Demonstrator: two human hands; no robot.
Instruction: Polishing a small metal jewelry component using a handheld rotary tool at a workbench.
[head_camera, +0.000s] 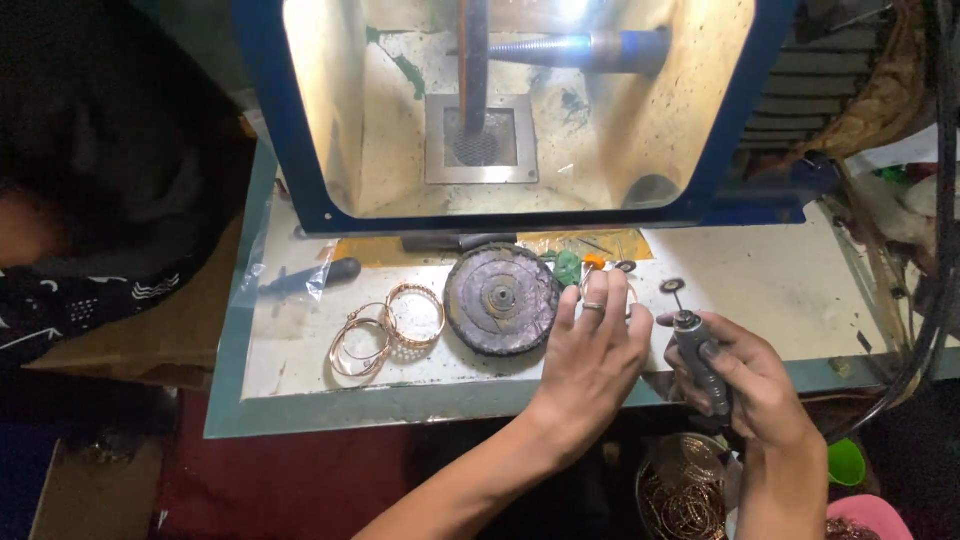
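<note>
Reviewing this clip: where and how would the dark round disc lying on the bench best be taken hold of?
Grip the dark round disc by its outer rim, hands coming from above on its near side. It lies flat, and the left hand and bangles crowd its sides.

Jewellery workshop; polishing machine, bangles
</note>
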